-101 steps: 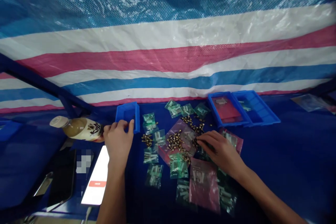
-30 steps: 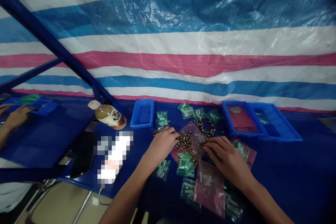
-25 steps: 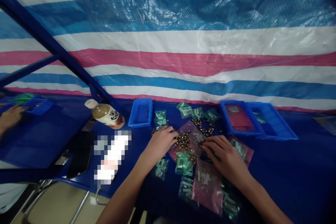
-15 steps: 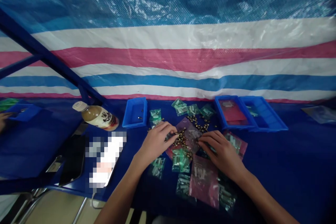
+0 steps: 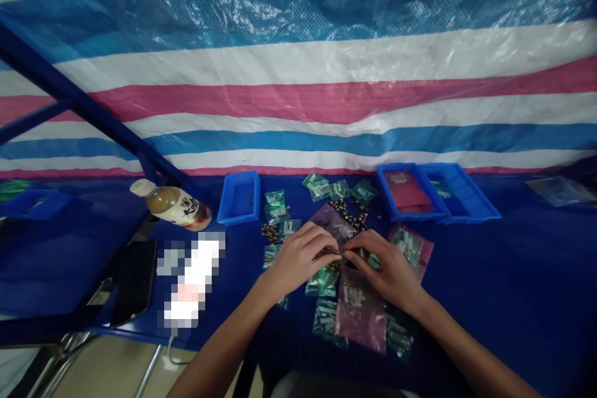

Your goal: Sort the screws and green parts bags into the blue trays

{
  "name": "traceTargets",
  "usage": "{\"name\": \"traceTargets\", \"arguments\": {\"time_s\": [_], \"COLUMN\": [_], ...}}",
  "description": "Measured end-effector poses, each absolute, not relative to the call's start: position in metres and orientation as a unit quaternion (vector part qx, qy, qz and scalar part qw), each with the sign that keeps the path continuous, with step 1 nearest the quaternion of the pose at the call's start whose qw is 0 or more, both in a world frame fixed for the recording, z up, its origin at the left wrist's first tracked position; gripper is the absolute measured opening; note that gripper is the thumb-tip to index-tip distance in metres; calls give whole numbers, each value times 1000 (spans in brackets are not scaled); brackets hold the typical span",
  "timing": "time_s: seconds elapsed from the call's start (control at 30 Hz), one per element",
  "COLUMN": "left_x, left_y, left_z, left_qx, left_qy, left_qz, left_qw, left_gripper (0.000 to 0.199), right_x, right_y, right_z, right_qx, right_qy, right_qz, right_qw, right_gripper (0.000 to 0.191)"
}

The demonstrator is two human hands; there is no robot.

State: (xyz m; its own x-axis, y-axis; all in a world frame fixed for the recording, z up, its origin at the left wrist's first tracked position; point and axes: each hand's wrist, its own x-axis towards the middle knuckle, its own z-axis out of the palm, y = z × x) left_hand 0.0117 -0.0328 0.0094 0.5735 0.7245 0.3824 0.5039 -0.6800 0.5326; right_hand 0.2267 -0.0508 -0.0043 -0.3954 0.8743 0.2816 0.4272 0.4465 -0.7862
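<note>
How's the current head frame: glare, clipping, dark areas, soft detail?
Head view, top: glare streaks on the striped sheet, upper right corner black; head view, lower left: screen white and pixelated, unreadable; head view, bottom: table dim, darkest toward the near edge; head view, centre: where left hand and right hand meet, detail too small to identify.

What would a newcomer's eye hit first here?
Probably the striped sheet in blue, white and pinkish red, filling the upper half of the view behind the blue table. Next, the left hand and right hand, fingertips close together at centre among small green bags, pink bags and loose brass-coloured pieces. Then the white-capped bottle, left of the hands.
</note>
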Motion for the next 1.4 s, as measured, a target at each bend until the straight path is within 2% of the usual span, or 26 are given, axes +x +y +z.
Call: {"name": "traceTargets", "arguments": {"time_s": [0.33, 0.73, 0.83, 0.9, 1.0, 1.1, 1.2, 1.33, 1.4], "left_x": [12, 15, 5, -13, -53, -94, -116, -104, -87], "left_y": [-32, -33, -26, -18, -4, 4, 7, 5, 3], "left_z": [5, 5, 9, 13, 20, 23, 22, 21, 19], "left_qx": [861, 869, 869, 850, 769, 683, 657, 672, 709], "left_qy": [360, 355, 369, 413, 539, 662, 705, 687, 651], "left_qz": [306, 284, 292, 314, 341, 285, 233, 252, 263], "left_qw": [188, 197, 156, 92, -37, -119, -129, -113, -72], "left_gripper": [18, 18, 15, 14, 16, 21, 25, 26, 24], "right_x": [227, 226, 227, 229, 232, 234, 235, 236, 237], "right_y": [-50, -50, -49, -48, -46, -45, -44, -43, -42], "right_z": [-5, -8, -9, -9, -9, -8, -8, -8, -10], "right_qx": [-429, -406, -407, -412, -420, -425, -429, -431, -429], "right_qy": [-764, -798, -805, -805, -803, -803, -805, -808, -811], "right_qz": [317, 243, 226, 215, 200, 191, 186, 176, 176], "right_qw": [363, 374, 369, 370, 374, 371, 366, 362, 356], "right_gripper": [12, 13, 12, 12, 13, 13, 13, 13, 13]}}
